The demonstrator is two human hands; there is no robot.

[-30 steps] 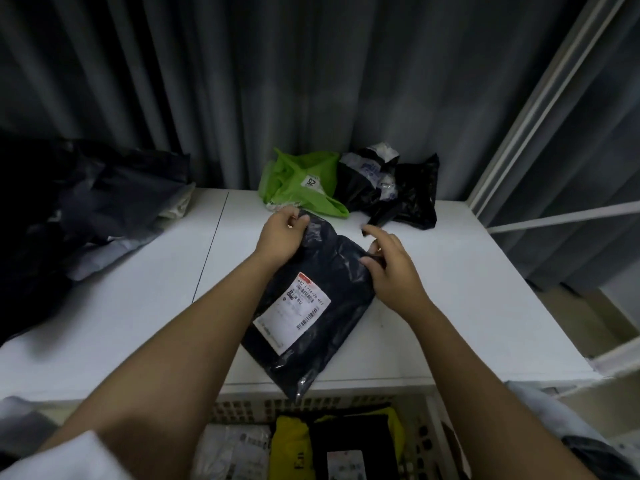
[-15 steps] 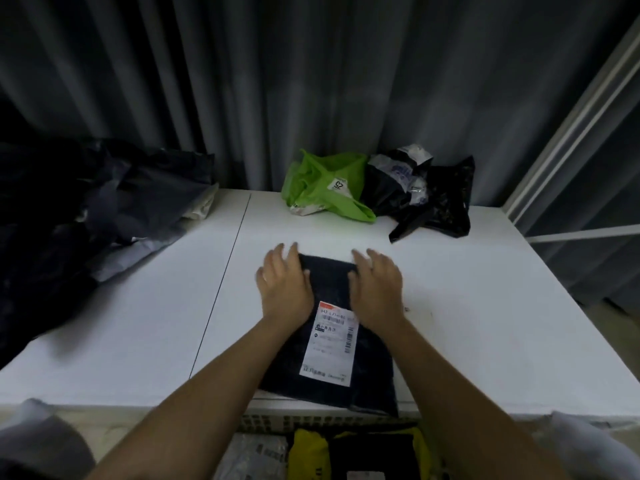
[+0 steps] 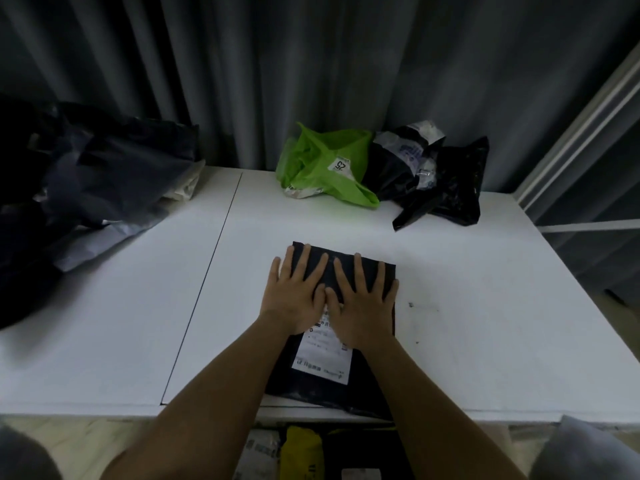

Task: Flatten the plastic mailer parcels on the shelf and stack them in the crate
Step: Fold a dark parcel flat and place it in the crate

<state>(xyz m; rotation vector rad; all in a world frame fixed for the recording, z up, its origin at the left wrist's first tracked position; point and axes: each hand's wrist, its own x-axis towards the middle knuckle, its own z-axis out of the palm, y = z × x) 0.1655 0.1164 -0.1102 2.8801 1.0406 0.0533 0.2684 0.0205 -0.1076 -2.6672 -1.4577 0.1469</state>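
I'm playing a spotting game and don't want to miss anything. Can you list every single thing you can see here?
dark mailer: one, black with a white label, flat at the shelf's front edge, under both hands
green mailer: one, bright green, crumpled, at the back
black mailers: crumpled bunch, count unclear, right of the green mailer
dark pile: dark and grey bags, count unclear, far left
shelf: one, white
crate: mostly hidden below the front edge, yellow and white parcels inside
curtain: grey, behind
left hand: flat, pressing the dark mailer
right hand: flat, pressing beside it
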